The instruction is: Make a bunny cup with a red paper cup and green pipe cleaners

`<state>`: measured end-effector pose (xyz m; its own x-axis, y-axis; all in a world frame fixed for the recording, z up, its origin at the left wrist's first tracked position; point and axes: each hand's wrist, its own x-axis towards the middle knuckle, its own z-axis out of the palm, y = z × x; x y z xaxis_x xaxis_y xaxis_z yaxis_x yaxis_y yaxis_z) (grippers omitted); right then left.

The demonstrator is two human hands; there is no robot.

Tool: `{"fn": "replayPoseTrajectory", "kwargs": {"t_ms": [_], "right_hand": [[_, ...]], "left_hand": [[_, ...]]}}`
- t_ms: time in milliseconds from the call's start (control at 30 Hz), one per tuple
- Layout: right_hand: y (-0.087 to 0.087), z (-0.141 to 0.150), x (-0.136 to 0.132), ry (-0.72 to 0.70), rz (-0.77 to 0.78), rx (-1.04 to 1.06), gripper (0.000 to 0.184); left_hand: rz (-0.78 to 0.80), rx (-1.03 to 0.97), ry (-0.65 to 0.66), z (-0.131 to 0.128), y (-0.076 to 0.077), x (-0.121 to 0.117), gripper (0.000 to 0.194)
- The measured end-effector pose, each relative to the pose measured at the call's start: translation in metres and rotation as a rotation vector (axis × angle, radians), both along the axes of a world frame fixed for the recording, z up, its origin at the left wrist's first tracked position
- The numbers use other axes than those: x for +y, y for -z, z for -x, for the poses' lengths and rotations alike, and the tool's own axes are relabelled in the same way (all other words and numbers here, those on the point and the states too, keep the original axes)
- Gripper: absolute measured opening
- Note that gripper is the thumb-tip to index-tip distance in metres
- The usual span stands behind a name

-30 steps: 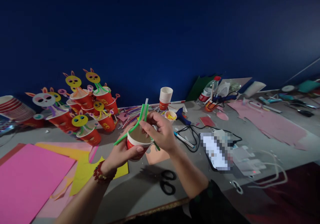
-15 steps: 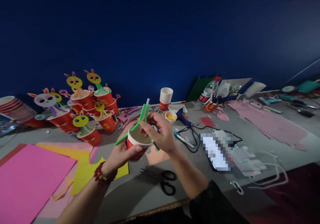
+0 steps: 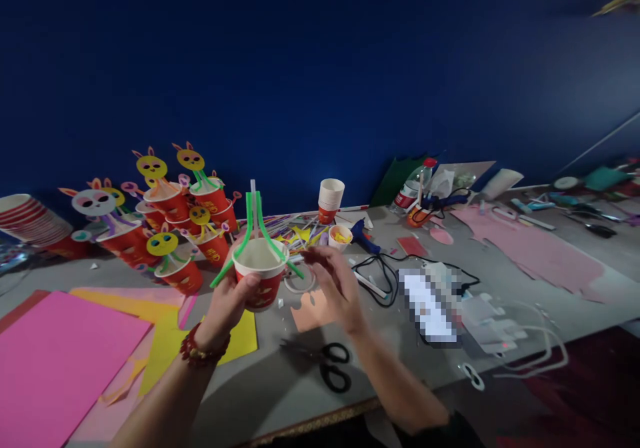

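A red paper cup (image 3: 260, 289) with a white rim is gripped from its left side by my left hand (image 3: 227, 305), thumb across the front. Green straws (image 3: 249, 225) rise inside it around a pale straw (image 3: 255, 208), bending outward over the rim on both sides. My right hand (image 3: 337, 285) hovers just right of the cup, apart from it, with fingers loosely curved and nothing seen in them. Beneath that hand lies a piece of peach paper (image 3: 310, 311). Black-handled scissors (image 3: 334, 367) rest on the table closer to me.
Several finished cups with paper animal heads (image 3: 180, 275) stand at left, beside stacked cups (image 3: 35, 225). Pink sheets (image 3: 65, 368) lie at front left. A blue glue gun (image 3: 365, 236), its black cord, a bottle (image 3: 413, 188) and a phone (image 3: 430, 308) are to the right.
My right hand has let go of the straws and moved right, away from the cup. The cup has shifted slightly left and sits more upright, its straws now standing free.
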<state>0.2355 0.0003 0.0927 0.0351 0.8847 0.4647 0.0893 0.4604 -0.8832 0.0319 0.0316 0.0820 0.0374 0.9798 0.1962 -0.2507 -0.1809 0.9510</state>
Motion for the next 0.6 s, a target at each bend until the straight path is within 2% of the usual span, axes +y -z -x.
{"fn": "replayPoseTrajectory", "kwargs": {"t_ms": [67,167,300,367,433,500,600], "right_hand": [[0.027,-0.014,-0.016,0.085,0.064,-0.124,0.022],[0.065,-0.042,-0.045,0.297,0.086,-0.320,0.021],[0.099,-0.091,-0.082,0.573,0.094,-0.522,0.022],[0.108,-0.118,-0.096,0.637,0.089,-0.627,0.024],[0.111,-0.144,-0.104,0.758,0.058,-0.752,0.029],[0.109,-0.166,-0.108,0.877,0.042,-0.867,0.033],[0.105,-0.185,-0.108,0.948,0.021,-0.964,0.033]], "left_hand": [[0.002,-0.018,-0.009,0.004,-0.002,0.002,0.066],[0.004,-0.039,-0.028,0.009,-0.005,0.004,0.067],[0.026,-0.036,-0.097,0.009,-0.011,0.006,0.071],[0.045,-0.029,-0.098,0.006,-0.015,0.004,0.070],[0.060,-0.011,-0.097,0.004,-0.017,0.002,0.070],[0.061,0.013,-0.125,0.003,-0.018,-0.001,0.072],[0.063,0.070,-0.137,0.006,-0.017,-0.004,0.073]]}}
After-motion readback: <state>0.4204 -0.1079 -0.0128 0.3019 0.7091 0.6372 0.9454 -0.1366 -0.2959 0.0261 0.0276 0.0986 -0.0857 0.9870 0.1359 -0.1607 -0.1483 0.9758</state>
